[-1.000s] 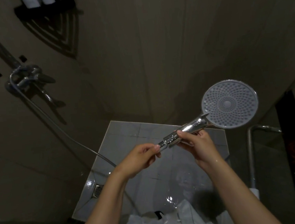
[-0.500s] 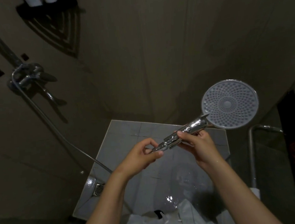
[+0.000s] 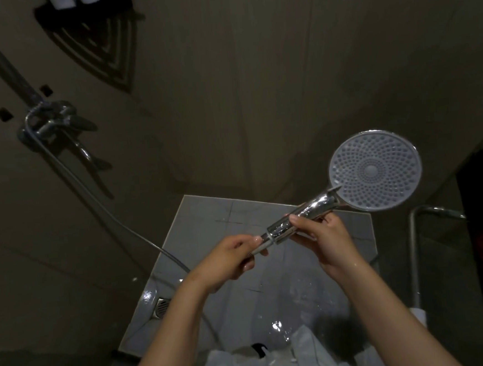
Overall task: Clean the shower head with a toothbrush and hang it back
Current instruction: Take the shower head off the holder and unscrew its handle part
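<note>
While the right hand [image 3: 329,245] grips the shower head [image 3: 375,169] by its handle, left hand [image 3: 226,260] curled, pinching the handle's lower end.

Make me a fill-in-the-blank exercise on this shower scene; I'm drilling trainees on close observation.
1. The right hand grips the shower head by its chrome ______.
2. The left hand pinches its lower end, where the ______ attaches.
3. The head's nozzle face is ______ in shape.
4. The drain lies to the ______ of the left forearm.

Missing words: handle; hose; round; left.
</note>
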{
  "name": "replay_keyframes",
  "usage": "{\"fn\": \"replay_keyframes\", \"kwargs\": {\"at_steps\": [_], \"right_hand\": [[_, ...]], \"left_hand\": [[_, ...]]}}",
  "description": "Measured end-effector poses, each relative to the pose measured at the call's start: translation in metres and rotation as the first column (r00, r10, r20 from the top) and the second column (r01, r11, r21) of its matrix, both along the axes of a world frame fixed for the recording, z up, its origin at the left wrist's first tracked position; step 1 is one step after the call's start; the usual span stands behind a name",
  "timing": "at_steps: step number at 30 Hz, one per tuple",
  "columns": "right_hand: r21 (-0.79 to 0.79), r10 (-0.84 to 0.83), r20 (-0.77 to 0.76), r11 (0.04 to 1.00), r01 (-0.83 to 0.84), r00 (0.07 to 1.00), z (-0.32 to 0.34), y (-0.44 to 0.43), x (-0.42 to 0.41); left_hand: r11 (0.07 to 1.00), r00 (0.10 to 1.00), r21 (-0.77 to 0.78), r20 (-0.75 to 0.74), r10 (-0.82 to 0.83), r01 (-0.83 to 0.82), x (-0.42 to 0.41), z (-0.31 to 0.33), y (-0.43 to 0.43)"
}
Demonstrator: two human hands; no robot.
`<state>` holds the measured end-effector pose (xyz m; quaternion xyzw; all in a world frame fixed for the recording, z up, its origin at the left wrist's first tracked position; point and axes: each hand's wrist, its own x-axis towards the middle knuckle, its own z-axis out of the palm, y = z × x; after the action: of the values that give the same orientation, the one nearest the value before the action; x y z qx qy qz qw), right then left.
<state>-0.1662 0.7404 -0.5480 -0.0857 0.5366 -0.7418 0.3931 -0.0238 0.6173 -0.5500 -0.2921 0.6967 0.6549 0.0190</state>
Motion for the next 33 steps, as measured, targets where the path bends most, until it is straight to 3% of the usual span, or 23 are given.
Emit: {"fn": "replay_keyframes", "kwargs": {"at_steps": [10, 22, 33], "right_hand": [[-0.005, 0.004, -0.014, 1.000, -0.004, 1.000, 0.003, -0.002, 0.002], [-0.002, 0.019, -0.022, 1.000, -0.019, 1.000, 0.004, -0.006, 0.004], [-0.011, 0.025, -0.013, 1.000, -0.025, 1.000, 0.002, -0.006, 0.009]], "left_hand": [[0.996, 0.990, -0.014, -0.108, 0.092, -0.094, 0.003, 0.001, -0.002], [0.998, 0.999, -0.060, -0.014, 0.032, -0.033, 0.008, 0.005, 0.000], [0.993, 0.990, -0.048, -0.088, 0.108, -0.113, 0.013, 0.004, 0.000]]}}
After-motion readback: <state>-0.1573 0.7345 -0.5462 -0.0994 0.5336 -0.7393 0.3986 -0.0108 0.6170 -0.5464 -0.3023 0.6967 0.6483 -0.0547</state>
